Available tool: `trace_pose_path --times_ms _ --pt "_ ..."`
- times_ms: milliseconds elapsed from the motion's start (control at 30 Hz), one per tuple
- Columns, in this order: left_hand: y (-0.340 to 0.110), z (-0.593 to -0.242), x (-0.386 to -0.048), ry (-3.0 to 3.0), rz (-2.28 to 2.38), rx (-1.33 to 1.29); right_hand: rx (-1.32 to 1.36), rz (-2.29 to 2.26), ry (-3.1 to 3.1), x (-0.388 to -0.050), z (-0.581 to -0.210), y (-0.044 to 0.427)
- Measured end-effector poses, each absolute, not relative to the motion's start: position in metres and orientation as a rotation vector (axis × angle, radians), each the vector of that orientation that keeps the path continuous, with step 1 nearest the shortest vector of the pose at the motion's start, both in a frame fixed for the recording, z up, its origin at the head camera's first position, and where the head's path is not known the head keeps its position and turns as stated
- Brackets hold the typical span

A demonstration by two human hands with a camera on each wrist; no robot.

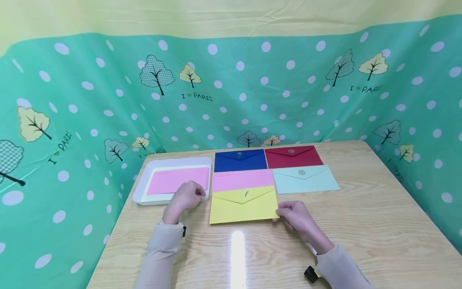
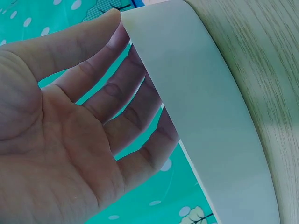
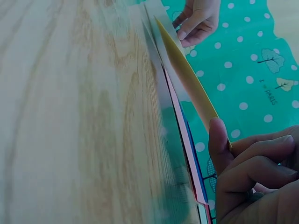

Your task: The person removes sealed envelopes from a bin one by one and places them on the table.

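Note:
My right hand (image 1: 297, 216) pinches the lower right corner of a yellow envelope (image 1: 243, 208) between thumb and fingers. In the right wrist view the yellow envelope (image 3: 189, 77) stands out from the table at a slant. It overlaps the lower part of a pink envelope (image 1: 242, 180). Over the front right corner of a white tray (image 1: 159, 202) is my left hand (image 1: 185, 197), its fingers loosely bent. The left wrist view shows the left hand (image 2: 74, 121) reaching behind the tray wall (image 2: 196, 93), which hides the fingertips. Another pink envelope (image 1: 173, 180) lies in the tray.
Behind the yellow envelope lie a blue envelope (image 1: 240, 161), a red envelope (image 1: 294, 157) and a mint envelope (image 1: 306, 180). All rest on a wooden table (image 1: 379, 224). A green dotted cloth (image 1: 223, 92) hangs around its back and sides.

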State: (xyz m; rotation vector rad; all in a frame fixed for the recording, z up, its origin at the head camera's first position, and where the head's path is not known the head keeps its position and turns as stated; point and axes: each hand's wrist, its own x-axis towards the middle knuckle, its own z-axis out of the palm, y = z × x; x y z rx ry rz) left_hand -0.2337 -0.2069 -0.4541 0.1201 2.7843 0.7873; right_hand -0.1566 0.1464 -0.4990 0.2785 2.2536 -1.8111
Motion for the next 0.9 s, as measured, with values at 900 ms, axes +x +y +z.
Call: trace_pose_path --times_ms 900 --pt "-0.206 -0.458 -0.235 2.774 0.799 0.109 0.229 -1.805 2.207 -0.146 -0.502 0.148"
